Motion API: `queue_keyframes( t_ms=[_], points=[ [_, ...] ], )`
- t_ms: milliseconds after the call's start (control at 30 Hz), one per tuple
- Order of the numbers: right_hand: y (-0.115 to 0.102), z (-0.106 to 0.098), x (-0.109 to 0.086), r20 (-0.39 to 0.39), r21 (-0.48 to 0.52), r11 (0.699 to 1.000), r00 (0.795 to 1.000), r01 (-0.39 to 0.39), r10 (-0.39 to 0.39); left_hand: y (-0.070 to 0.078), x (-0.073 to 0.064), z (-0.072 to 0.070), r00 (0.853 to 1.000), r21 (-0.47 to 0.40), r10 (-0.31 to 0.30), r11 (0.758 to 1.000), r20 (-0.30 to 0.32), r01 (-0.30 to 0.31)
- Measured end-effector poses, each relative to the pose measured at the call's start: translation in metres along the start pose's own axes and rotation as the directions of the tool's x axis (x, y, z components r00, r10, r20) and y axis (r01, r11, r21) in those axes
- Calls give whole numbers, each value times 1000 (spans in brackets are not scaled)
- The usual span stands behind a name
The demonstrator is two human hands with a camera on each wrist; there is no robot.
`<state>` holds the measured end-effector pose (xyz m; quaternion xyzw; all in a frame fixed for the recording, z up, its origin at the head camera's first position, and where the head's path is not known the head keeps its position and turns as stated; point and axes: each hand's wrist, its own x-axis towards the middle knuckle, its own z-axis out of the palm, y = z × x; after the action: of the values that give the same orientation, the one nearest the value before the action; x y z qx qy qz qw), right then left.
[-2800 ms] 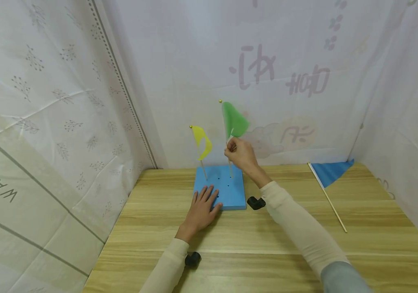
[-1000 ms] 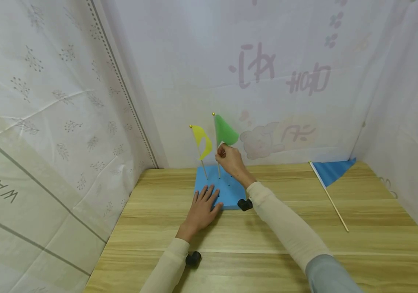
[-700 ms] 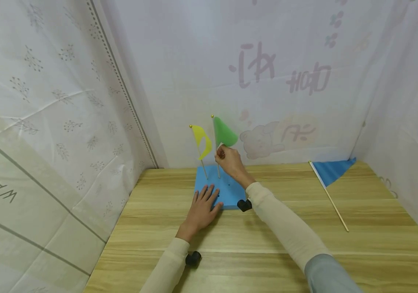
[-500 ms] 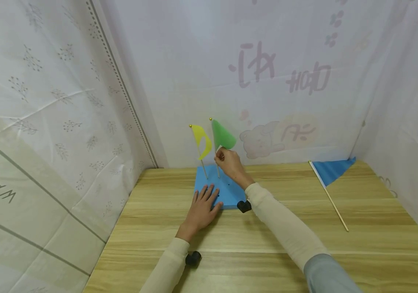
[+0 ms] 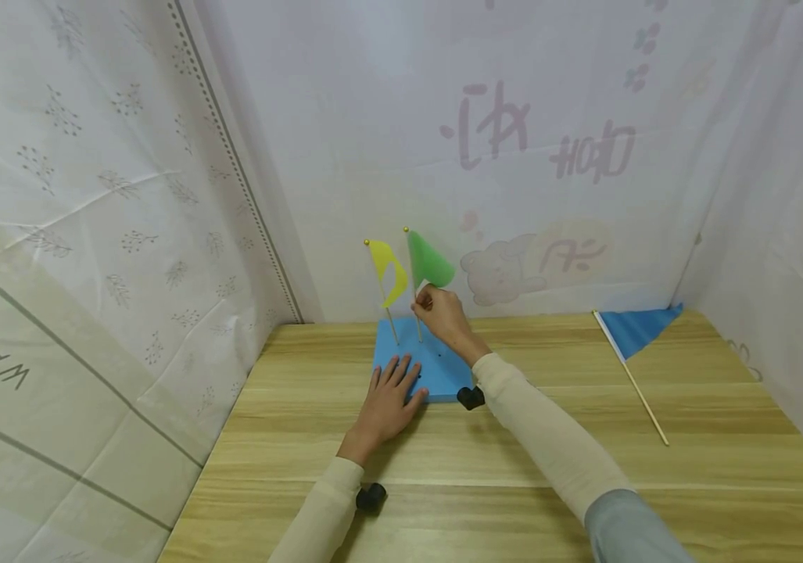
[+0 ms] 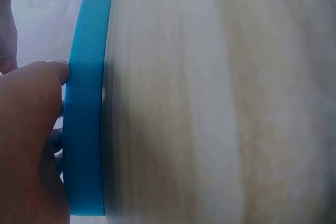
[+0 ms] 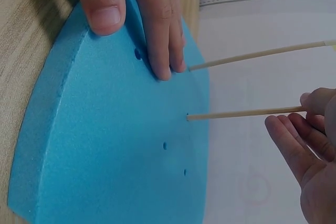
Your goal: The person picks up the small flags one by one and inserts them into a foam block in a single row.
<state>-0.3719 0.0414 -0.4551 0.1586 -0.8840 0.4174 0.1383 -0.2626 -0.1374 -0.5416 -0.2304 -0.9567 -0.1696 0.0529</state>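
A blue foam board (image 5: 452,377) with small holes lies flat on the table. My left hand (image 5: 388,407) rests on its front left part with fingers spread; in the left wrist view the thumb (image 6: 59,72) lies at the board's edge. With thumb and fingertips, my right hand (image 5: 443,313) pinches the stick of a green flag (image 5: 428,262). The lower end of that stick (image 7: 241,114) sits at a hole in the board, as the right wrist view shows. Just left of it a yellow flag (image 5: 396,285) stands in another hole, leaning slightly.
A blue flag (image 5: 635,332) on a wooden stick lies on the right side of the wooden table (image 5: 549,485). Patterned curtains (image 5: 345,156) hang behind and at both sides. Black wrist cameras (image 5: 371,498) sit at both forearms.
The green flag has moved left and down from the board's right part to a hole beside the yellow flag, my right hand pinching its stick throughout. My left hand has stayed put.
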Motion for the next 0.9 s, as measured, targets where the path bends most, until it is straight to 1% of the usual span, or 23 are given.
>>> queue_keyframes(
  t_ms=[267, 467, 700, 900],
  points=[
    [2, -1, 0, 6, -17, 1000, 1000, -13, 13, 0, 0, 1, 1000, -3, -4, 1000, -10, 4],
    [2, -4, -1, 8, -25, 1000, 1000, -18, 18, 2, -1, -2, 1000, -10, -12, 1000, -1, 12],
    [1, -15, -4, 6, -51, 998, 1000, 26, -25, 2, -1, -1, 1000, -20, -19, 1000, 2, 19],
    [7, -26, -13, 12, -17, 999, 999, 51, -50, 2, -2, -1, 1000, -26, -12, 1000, -4, 12]
  ],
)
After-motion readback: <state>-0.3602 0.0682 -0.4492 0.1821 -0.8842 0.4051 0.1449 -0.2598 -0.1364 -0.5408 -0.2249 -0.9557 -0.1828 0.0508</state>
